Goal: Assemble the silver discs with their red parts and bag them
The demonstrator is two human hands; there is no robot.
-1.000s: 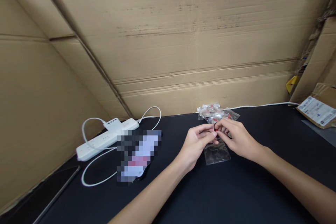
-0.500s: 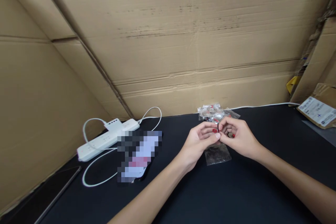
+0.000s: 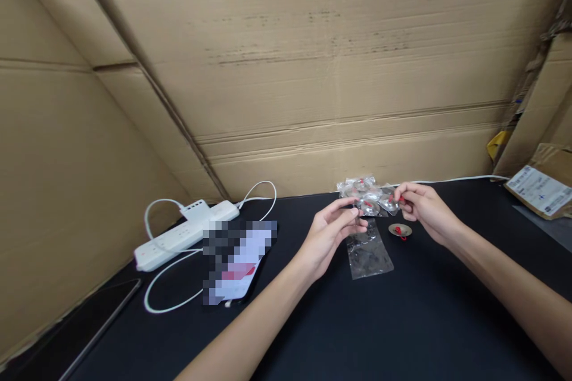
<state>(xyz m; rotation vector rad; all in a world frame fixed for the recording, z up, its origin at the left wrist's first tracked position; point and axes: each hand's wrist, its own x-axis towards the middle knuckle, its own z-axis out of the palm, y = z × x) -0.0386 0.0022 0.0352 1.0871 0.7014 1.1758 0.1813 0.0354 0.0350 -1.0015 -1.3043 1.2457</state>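
Note:
My left hand (image 3: 328, 232) is closed in a pinch, thumb against fingers, on a small thin dark piece seen edge-on; the fingers hide most of it. To the right, my right hand (image 3: 422, 205) pinches a red cord (image 3: 400, 197) between thumb and forefinger. Below that hand a small brass finger cymbal (image 3: 400, 230) with a red cord loop lies on the black table. Under and in front of my left hand lies a flat clear plastic bag (image 3: 370, 257). Behind the hands is a pile of clear bags (image 3: 357, 188) holding more cymbals with red cords.
On the left are a white power strip (image 3: 163, 248) with a looping white cable and a blurred phone (image 3: 250, 262). A dark flat panel (image 3: 93, 315) lies at the left edge. A labelled brown package (image 3: 543, 187) sits at the right. Cardboard walls (image 3: 339, 89) enclose the table.
My hands, together before, have moved apart. The right hand went up and to the right with the red cord, leaving the cymbal on the table in full view. My left hand shifted slightly left.

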